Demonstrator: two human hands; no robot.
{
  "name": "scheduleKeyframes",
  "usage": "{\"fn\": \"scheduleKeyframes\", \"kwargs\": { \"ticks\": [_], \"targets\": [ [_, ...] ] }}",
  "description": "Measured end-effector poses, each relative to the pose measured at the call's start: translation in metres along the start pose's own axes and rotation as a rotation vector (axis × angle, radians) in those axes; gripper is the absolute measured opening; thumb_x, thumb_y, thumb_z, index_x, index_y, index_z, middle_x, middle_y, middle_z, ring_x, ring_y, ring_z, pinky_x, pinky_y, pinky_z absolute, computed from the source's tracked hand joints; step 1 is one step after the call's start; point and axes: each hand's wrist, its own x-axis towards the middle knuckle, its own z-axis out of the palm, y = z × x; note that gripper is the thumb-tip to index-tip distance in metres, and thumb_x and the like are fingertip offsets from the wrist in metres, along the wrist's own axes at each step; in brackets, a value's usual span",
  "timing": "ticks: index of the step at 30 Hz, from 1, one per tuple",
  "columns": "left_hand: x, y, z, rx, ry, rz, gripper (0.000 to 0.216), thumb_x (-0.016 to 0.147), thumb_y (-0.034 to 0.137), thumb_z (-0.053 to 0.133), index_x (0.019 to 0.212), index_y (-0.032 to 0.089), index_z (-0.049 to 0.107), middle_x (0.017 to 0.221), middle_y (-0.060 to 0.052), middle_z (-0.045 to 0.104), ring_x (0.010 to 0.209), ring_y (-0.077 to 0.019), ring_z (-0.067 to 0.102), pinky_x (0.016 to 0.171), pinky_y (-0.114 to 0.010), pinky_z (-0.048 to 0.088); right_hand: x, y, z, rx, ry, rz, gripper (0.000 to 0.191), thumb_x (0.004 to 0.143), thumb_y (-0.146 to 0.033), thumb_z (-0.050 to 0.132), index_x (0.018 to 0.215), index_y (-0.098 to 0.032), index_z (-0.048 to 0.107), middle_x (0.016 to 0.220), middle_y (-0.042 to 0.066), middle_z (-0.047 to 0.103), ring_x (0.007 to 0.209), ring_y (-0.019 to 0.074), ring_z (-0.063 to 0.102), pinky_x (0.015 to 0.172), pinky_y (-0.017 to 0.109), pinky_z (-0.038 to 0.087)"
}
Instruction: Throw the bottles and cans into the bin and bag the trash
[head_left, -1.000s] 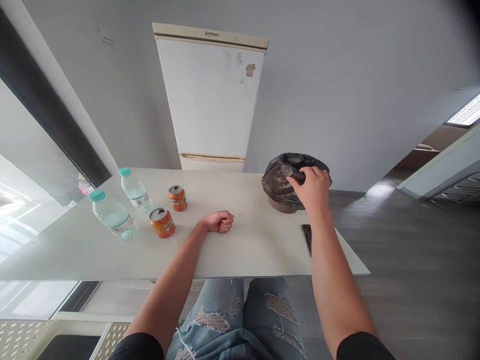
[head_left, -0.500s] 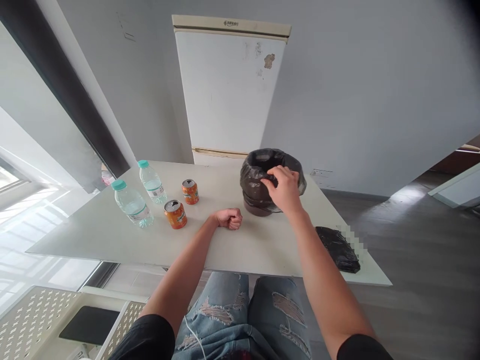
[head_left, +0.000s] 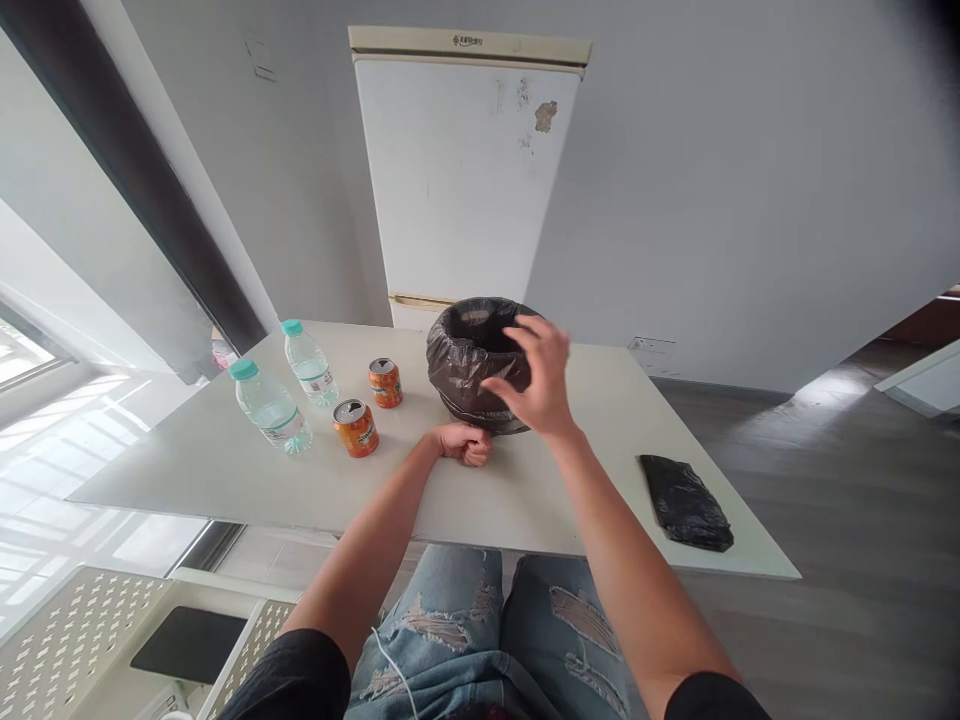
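Bin (head_left: 465, 372), black-lined, on bench (head_left: 570, 480) just beyond spread fingers (head_left: 527, 338) of right hand (head_left: 536, 385), gripping nothing, at near rim. Left hand (head_left: 466, 443) fisted, fingers curled shut, at bin's foot. Brace with fist; touch rim lightly to spare tucked liner (head_left: 448, 345); mind cans (head_left: 355, 427) left of fist.

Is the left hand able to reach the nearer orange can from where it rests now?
Probably yes: the left hand, a fist, lies close to that orange can, with only bare table between them.
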Motion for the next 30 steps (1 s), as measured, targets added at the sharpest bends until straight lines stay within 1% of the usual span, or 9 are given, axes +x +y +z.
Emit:
{"fn": "scheduleKeyframes", "kwargs": {
  "ticks": [3, 5, 9, 16, 19, 21, 23, 26, 30],
  "targets": [
    [0.0, 0.001, 0.001, 0.011, 0.017, -0.008, 0.053, 0.089, 0.034, 0.054, 0.048, 0.026, 0.021, 0.047, 0.005, 0.016, 0.044, -0.0111, 0.013, 0.044, -0.027, 0.016, -0.026, 0.037, 0.007, 0.06, 0.461, 0.315, 0.034, 0.107, -0.047, 0.03, 0.116, -0.023, 0.052, 0.114, 0.014, 0.054, 0.114, 0.0304, 0.056, 0.102, 0.05, 0.044],
    [0.0, 0.002, 0.003, 0.023, 0.034, -0.009, 0.053, 0.088, 0.033, 0.055, 0.049, 0.026, 0.02, 0.047, 0.005, 0.016, 0.045, -0.0112, 0.013, 0.044, -0.027, 0.015, -0.047, 0.065, 0.016, 0.09, 0.57, 0.574, 0.027, 0.105, -0.043, 0.028, 0.104, -0.024, 0.046, 0.101, 0.008, 0.049, 0.096, 0.0249, 0.053, 0.09, 0.042, 0.046],
    [-0.001, 0.004, 0.006, 0.056, 0.054, 0.01, 0.051, 0.089, 0.031, 0.053, 0.05, 0.027, 0.021, 0.047, 0.005, 0.017, 0.042, -0.0118, 0.014, 0.043, -0.029, 0.017, -0.088, 0.102, 0.041, 0.105, 0.219, 0.895, 0.023, 0.099, -0.038, 0.025, 0.084, -0.026, 0.036, 0.079, -0.001, 0.039, 0.076, 0.0186, 0.04, 0.071, 0.031, 0.041],
    [-0.004, 0.016, 0.03, 0.201, 0.001, 0.001, 0.05, 0.079, 0.034, 0.068, 0.045, 0.025, 0.032, 0.046, 0.004, 0.024, 0.047, -0.0113, 0.019, 0.048, -0.03, 0.016, -0.11, 0.114, 0.062, 0.155, -0.225, 0.849, 0.028, 0.079, -0.043, 0.054, 0.062, -0.022, 0.046, 0.06, 0.001, 0.054, 0.067, 0.0171, 0.045, 0.06, 0.029, 0.033],
    [-0.008, 0.027, 0.059, 0.284, -0.004, -0.011, 0.05, 0.082, 0.035, 0.07, 0.046, 0.022, 0.038, 0.048, 0.003, 0.029, 0.05, -0.0112, 0.021, 0.051, -0.031, 0.017, -0.108, 0.116, 0.061, 0.108, -0.33, 0.833, 0.024, 0.072, -0.038, 0.061, 0.058, -0.02, 0.054, 0.059, 0.007, 0.063, 0.066, 0.0199, 0.054, 0.06, 0.029, 0.032],
    [-0.018, 0.036, 0.089, 0.42, 0.083, 0.044, 0.048, 0.085, 0.033, 0.069, 0.05, 0.021, 0.038, 0.052, 0.004, 0.028, 0.053, -0.0107, 0.02, 0.053, -0.031, 0.017, -0.107, 0.116, 0.061, 0.071, -0.369, 0.832, 0.022, 0.073, -0.036, 0.061, 0.06, -0.019, 0.058, 0.063, 0.01, 0.068, 0.067, 0.022, 0.06, 0.06, 0.029, 0.033],
    [-0.039, 0.049, 0.122, 0.689, 0.323, 0.179, 0.049, 0.091, 0.033, 0.062, 0.055, 0.021, 0.032, 0.056, 0.005, 0.024, 0.056, -0.0105, 0.019, 0.054, -0.031, 0.018, -0.108, 0.116, 0.061, 0.041, -0.4, 0.836, 0.021, 0.075, -0.035, 0.061, 0.064, -0.017, 0.063, 0.069, 0.013, 0.072, 0.069, 0.0242, 0.065, 0.059, 0.028, 0.033],
    [-0.094, 0.069, 0.159, 0.923, 0.823, 0.372, 0.048, 0.098, 0.035, 0.055, 0.06, 0.021, 0.029, 0.058, 0.004, 0.027, 0.057, -0.0103, 0.022, 0.055, -0.031, 0.021, -0.109, 0.116, 0.062, -0.003, -0.439, 0.845, 0.022, 0.079, -0.035, 0.062, 0.071, -0.016, 0.069, 0.078, 0.016, 0.076, 0.076, 0.0285, 0.071, 0.058, 0.027, 0.035],
    [-0.195, 0.09, 0.152, 0.924, 1.889, 0.683, 0.052, 0.102, 0.042, 0.051, 0.059, 0.023, 0.03, 0.055, 0.004, 0.027, 0.053, -0.0116, 0.026, 0.053, -0.031, 0.024, -0.107, 0.114, 0.063, -0.049, -0.474, 0.846, 0.023, 0.082, -0.036, 0.064, 0.078, -0.016, 0.075, 0.087, 0.018, 0.079, 0.088, 0.0338, 0.075, 0.059, 0.027, 0.037]
  ]
}}
